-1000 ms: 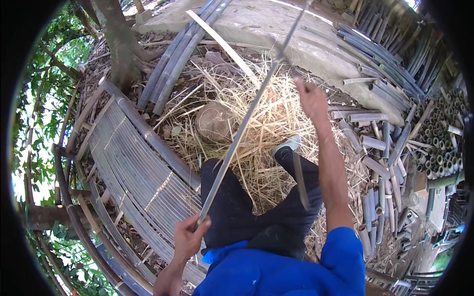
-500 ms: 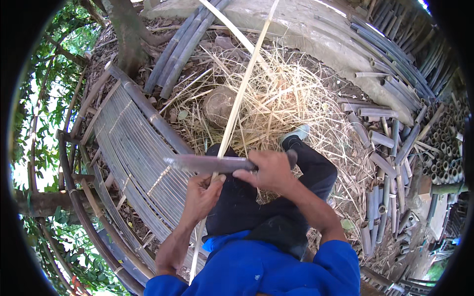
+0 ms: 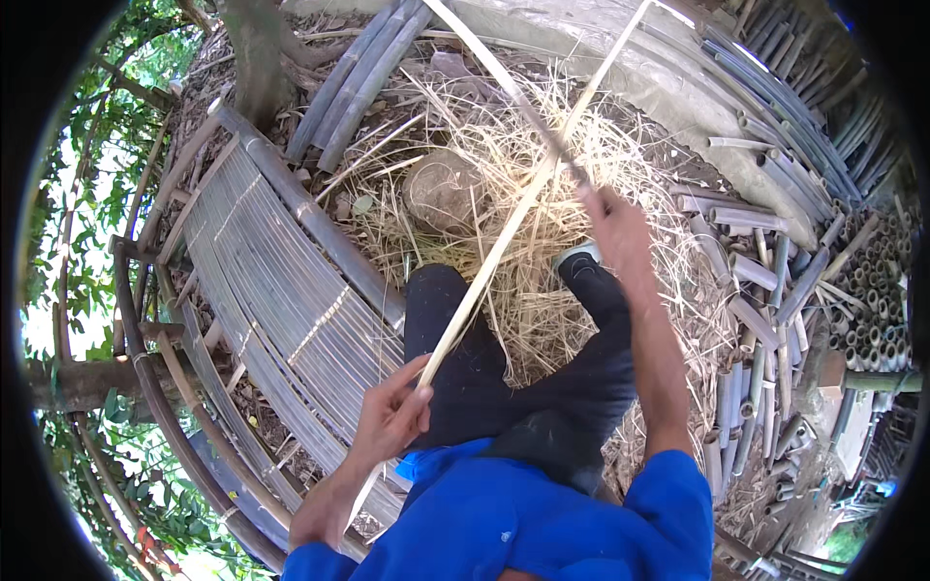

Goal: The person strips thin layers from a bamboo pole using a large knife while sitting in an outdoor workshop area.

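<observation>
A long, pale bamboo strip point(image 3: 494, 257) runs from my lap outward to the upper right. Near its lower part, my left hand point(image 3: 392, 416) pinches it between thumb and fingers. Farther out, my right hand point(image 3: 620, 232) is wrapped around the handle of a long knife point(image 3: 550, 136). Its dark blade, a little blurred, points away to the upper left and crosses the strip; whether the edge touches it I cannot tell. Below the strip lies a heap of thin bamboo shavings point(image 3: 542, 290), with a round stump-like block point(image 3: 444, 192) at its left.
A slatted bamboo bench point(image 3: 276, 261) stands close on my left. Several thick bamboo poles point(image 3: 354, 87) lie beyond it, by a tree trunk point(image 3: 257, 68). Cut bamboo tubes point(image 3: 751, 218) are piled on the right. Another pale strip point(image 3: 475, 44) lies at the far side.
My right hand and the knife have moved from near my left hand outward along the strip. The strip's far end has swung right. My left hand has come slightly nearer to me.
</observation>
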{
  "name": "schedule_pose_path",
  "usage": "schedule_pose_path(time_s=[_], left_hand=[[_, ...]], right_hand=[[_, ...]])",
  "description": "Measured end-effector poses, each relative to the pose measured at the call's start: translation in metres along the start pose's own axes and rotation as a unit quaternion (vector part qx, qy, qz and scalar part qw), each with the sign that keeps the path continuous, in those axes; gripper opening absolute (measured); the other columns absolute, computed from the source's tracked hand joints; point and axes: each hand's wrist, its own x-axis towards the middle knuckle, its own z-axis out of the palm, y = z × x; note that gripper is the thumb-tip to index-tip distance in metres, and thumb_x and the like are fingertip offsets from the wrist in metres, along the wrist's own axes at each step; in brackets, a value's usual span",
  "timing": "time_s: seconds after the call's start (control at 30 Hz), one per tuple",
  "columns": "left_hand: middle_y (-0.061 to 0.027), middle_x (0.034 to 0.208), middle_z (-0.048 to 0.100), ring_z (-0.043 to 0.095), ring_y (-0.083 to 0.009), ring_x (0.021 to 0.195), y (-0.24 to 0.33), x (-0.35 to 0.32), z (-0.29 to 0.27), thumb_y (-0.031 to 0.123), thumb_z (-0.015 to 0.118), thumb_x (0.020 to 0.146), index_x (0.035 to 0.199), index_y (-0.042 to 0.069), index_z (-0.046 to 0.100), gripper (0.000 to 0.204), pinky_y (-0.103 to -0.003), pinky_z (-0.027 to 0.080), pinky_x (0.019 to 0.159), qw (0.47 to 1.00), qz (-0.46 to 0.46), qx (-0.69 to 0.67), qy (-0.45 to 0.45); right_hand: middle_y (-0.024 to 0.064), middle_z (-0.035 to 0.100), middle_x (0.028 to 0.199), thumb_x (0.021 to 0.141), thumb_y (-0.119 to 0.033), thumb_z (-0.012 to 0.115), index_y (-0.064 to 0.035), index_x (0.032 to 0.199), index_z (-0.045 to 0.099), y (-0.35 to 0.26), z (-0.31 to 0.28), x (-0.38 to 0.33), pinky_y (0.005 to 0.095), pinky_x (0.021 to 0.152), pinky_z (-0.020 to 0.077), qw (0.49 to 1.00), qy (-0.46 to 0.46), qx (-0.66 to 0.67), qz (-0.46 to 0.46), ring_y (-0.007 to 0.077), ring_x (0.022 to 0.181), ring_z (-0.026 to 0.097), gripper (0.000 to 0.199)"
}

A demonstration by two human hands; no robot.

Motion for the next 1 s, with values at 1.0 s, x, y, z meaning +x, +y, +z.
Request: schedule_pose_path(time_s=[1.0], left_hand=[[0.0085, 0.065, 0.050, 0.041, 0.0001, 0.054, 0.020, -0.013, -0.006, 0.009, 0.066, 0.099, 0.126, -0.002, 0.065, 0.029, -0.021, 0.027, 0.047, 0.997, 0.024, 0.066, 0.013]], right_hand=[[0.0209, 0.072, 0.083, 0.094, -0.076, 0.044, -0.0039, 0.103, 0.074, 0.004, -0.015, 0.038, 0.0463, 0.076, 0.0540, 0.998, 0.009, -0.062, -0.023, 0.0395, 0.081, 0.071, 0.078]])
